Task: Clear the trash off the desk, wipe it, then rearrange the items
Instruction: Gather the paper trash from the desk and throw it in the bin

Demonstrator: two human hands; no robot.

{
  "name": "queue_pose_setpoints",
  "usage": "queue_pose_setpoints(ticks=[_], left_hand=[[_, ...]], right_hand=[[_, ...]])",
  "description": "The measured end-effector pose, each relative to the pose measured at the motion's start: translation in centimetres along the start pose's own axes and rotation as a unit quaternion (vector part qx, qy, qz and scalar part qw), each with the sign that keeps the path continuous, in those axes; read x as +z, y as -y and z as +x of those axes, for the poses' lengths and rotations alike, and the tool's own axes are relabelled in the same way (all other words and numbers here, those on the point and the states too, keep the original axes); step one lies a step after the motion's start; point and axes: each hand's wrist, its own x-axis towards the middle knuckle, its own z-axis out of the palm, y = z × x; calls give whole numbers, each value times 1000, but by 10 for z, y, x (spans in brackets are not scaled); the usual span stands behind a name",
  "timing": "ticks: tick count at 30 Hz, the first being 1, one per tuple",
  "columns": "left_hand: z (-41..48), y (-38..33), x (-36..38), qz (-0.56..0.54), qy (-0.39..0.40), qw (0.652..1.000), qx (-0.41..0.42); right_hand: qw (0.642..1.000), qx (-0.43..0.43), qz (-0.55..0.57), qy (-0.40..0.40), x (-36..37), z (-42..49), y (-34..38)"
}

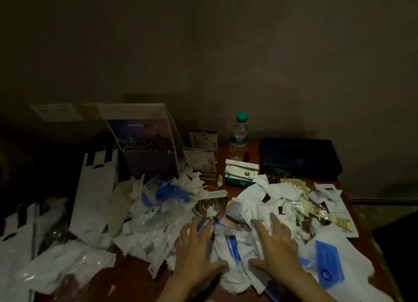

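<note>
On my feed both hands lay spread over the trash: the left hand (196,253) and the right hand (277,249) rested palm down, fingers straight and fanned, thumbs turned toward each other, on a heap of crumpled white tissues and clear plastic wrappers (158,233) that covered the near half of the reddish-brown wooden tabletop (131,265). I saw neither hand pinching anything. Just beyond the left hand's fingertips a round clear glass dish (210,205) sat among the tissues. A tall white paper bag with black marks (95,188) lay tilted at the heap's left. Farther back stood a clear acrylic stand holding a purple leaflet (144,143), an upright clear plastic water bottle with a green cap (238,138), small white-and-teal cardboard boxes (241,171) stacked before it, and a flat dark blue box (298,158) at the back right. A blue printed packet (328,263) lay just right of the right hand.
</note>
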Motion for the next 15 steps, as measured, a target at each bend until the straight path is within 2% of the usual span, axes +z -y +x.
queue_pose_setpoints(ticks=[1, 5, 15], left_hand=[[2, 1, 3, -1, 24, 1000, -7], [11, 0, 23, 1, 61, 998, -13], [30, -8, 39, -18, 68, 997, 14]], right_hand=[[1000, 11, 3, 12, 2, 2, 0], [998, 34, 38, -28, 17, 8, -5], [976, -19, 185, -115, 37, 6, -28]])
